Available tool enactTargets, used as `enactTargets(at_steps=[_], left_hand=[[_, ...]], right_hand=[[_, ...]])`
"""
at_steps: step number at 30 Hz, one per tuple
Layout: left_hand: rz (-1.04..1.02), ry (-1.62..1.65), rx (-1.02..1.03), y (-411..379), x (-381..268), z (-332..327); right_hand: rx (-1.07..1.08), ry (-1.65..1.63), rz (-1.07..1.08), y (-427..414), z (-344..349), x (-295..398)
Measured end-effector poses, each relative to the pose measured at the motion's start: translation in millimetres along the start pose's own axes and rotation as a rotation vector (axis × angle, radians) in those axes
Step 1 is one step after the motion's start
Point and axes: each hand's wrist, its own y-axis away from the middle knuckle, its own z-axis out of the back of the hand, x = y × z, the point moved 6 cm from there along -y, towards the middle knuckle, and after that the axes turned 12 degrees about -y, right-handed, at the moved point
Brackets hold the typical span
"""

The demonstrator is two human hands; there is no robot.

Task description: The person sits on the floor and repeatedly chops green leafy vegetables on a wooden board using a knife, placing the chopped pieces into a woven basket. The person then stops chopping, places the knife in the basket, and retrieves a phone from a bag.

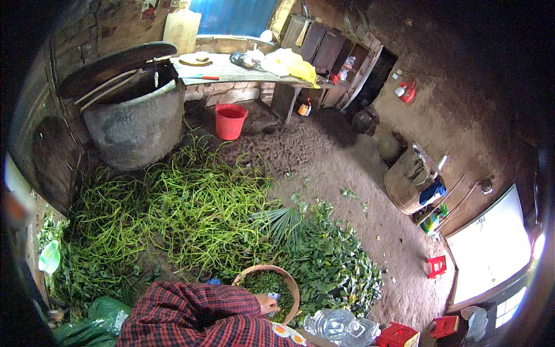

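Observation:
One hand, at the end of a plaid sleeve that comes from the left, reaches into a round basin [295, 286] of chopped green leaves [265, 284]. I take it for my left hand [267, 304]; its fingers are bent at a small pale thing [273, 296], and whether they grip it is not clear. My right hand is not in view. Beyond the basin lies a heap of long green vine stems [208, 208]. To the right of the basin a pile of broad green leaves [329, 260] covers the floor, with a fan-shaped palm leaf [284, 223] between the two heaps.
Large clear plastic bottles [331, 325] and a red box [396, 335] lie at the bottom right. A green plastic sack [93, 323] is at the lower left. Farther off stand a red bucket [230, 123], a big round vat [138, 130] and a cluttered table [225, 71].

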Motion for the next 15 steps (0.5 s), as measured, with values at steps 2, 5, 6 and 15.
enactTargets(at_steps=[2, 5, 6, 15], left_hand=[[-0.042, -0.026, 0.125, -24.9, 7.2, -17.9], [-0.179, 0.056, 0.351, -55.0, 4.7, -49.7], [-0.25, 0.021, 0.322, -61.9, 1.5, -53.8], [-0.477, -0.036, 0.289, -63.3, -52.9, -50.9]], right_hand=[[-0.011, -0.002, -0.022, -1.4, 5.2, -2.3], [-0.024, -0.01, -0.049, -2.3, 9.6, -4.2], [-0.029, -0.013, -0.057, -2.6, 10.9, -5.1], [-0.059, -0.047, -0.126, 6.2, 17.5, -16.4]])
